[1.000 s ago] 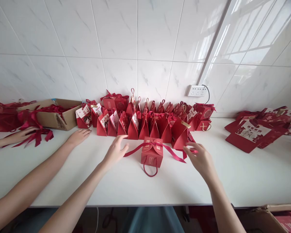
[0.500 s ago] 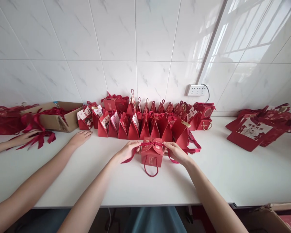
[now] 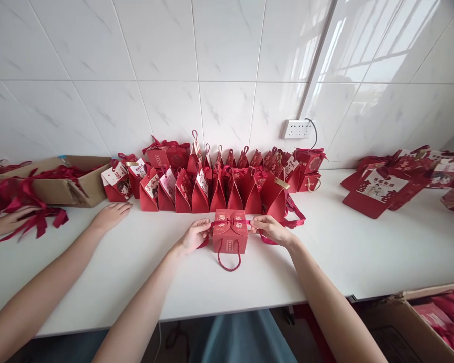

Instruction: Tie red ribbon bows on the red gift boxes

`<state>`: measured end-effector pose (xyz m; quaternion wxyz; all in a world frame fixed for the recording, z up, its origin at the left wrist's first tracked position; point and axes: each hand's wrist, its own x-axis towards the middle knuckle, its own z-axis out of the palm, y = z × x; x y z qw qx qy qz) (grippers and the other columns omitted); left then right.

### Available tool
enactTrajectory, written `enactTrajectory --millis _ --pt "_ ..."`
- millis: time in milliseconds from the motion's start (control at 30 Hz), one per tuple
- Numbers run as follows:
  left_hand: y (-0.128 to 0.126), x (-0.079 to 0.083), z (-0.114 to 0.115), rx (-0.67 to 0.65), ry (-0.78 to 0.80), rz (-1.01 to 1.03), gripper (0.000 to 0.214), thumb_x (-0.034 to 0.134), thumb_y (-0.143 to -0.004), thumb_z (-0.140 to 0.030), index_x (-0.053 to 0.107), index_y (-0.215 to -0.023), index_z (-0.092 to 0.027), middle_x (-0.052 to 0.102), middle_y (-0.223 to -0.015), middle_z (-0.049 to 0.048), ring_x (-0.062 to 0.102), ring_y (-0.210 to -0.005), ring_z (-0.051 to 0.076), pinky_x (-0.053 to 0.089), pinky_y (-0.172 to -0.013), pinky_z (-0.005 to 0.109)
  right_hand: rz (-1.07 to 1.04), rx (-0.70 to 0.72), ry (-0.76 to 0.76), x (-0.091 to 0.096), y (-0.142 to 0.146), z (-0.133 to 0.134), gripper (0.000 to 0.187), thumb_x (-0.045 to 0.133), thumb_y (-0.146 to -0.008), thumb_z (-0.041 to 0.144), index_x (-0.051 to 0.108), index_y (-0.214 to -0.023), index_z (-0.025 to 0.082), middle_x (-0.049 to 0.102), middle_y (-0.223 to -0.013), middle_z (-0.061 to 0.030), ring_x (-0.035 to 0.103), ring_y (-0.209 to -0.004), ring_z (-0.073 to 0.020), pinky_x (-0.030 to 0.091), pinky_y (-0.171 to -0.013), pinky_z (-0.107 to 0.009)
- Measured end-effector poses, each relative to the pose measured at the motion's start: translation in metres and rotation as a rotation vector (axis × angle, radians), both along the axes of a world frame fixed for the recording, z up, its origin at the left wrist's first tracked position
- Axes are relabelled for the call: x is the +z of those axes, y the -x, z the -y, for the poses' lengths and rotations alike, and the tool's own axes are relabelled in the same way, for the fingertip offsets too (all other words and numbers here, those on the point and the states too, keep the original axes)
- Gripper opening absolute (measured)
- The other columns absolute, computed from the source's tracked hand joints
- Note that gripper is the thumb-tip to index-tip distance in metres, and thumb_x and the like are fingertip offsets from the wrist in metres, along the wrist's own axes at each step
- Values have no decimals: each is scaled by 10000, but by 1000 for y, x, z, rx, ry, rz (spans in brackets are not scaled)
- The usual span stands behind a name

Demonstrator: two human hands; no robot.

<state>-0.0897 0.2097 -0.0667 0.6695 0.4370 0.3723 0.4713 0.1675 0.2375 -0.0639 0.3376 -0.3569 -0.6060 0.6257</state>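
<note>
Ribbon runs left-to-right across the red gift box at frame centre, left hand and right hand pinching one end each, equally close either side

one held gift box, two cardboard cartons, one wall socket

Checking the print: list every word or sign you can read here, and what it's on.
Nothing can be quoted.
Red box, ribbon pinched by left hand and right hand: gold marks, too small.
Tags on the box row: blurred.
Flat red sheets, right: dark characters, blurred.
</note>
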Motion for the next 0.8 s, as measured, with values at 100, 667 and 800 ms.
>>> enactTrajectory --millis 100,667,800 --pt "1 7 19 -39 0 -57 357 729 -614 -339 439 -470 -189 388 -415 -36 378 -439 100 258 -470 245 77 52 -10 9 -4 13 387 699 -681 521 638 -608 146 555 -583 4 491 -569 -105 390 -540 -230" --pt "5 59 81 -169 -42 -438 182 667 -736 -333 599 -675 -175 593 -577 4 463 -437 101 301 -426 213 217 98 -389 66 32 85 327 418 -924 394 669 -982 193 662 -940 -50 597 -836 -179 481 -754 -308" --pt "22 58 72 218 -313 -462 82 696 -703 -282 650 -711 -215 632 -666 37 595 -673 196 456 -605 266 264 -86 -515 52 46 88 266 409 -922 305 649 -919 191 653 -893 -46 597 -819 -176 462 -757 -302"
